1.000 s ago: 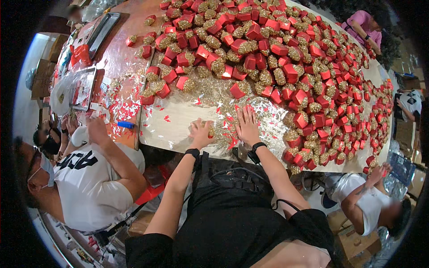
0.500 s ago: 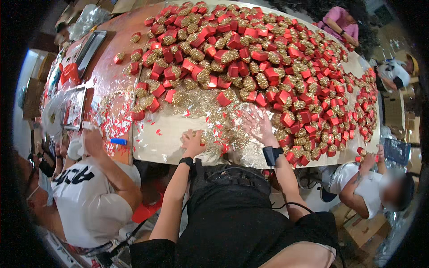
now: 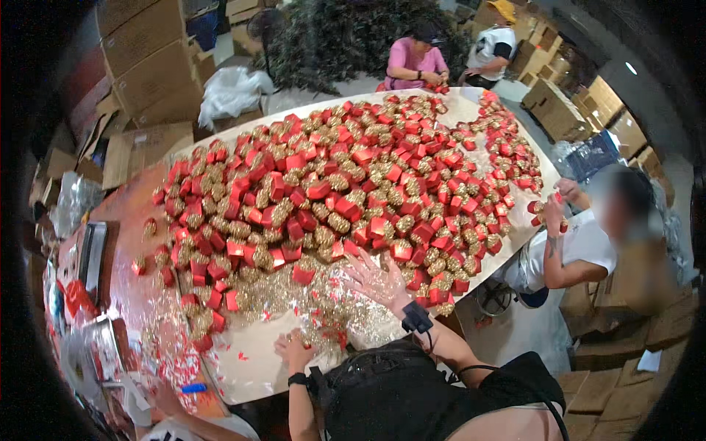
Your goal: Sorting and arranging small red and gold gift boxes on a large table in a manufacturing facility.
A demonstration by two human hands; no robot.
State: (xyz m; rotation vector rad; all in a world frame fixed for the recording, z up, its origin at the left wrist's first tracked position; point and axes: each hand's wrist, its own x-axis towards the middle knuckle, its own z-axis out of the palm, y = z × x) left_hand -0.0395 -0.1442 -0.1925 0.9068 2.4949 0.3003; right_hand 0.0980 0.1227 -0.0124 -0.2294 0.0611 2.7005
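Note:
My right hand (image 3: 377, 283) lies palm down, fingers spread wide, over gold flakes (image 3: 331, 294) at the near edge of a big heap of red and gold glittery ornaments (image 3: 316, 191). Its fingertips come right up to the closest ornaments. Off to the left, my left hand (image 3: 296, 350) rests on the pale tabletop (image 3: 254, 360) near the front edge, fingers curled down. Whatever may be under those fingers is hidden. One red and gold ornament (image 3: 303, 273) sits at the heap's edge, left of my right hand.
Red and white scraps (image 3: 176, 353) and a blue tool (image 3: 193, 387) lie at the left. Trays (image 3: 92, 253) stand beyond. A co-worker (image 3: 566, 250) at the right holds ornaments; another in pink (image 3: 415, 62) works at the far end. Cardboard boxes (image 3: 143, 59) surround the table.
The view has swung up and to the right, showing more of the room. My right hand has edged forward toward the heap, still spread. My left hand stays curled near the table's edge.

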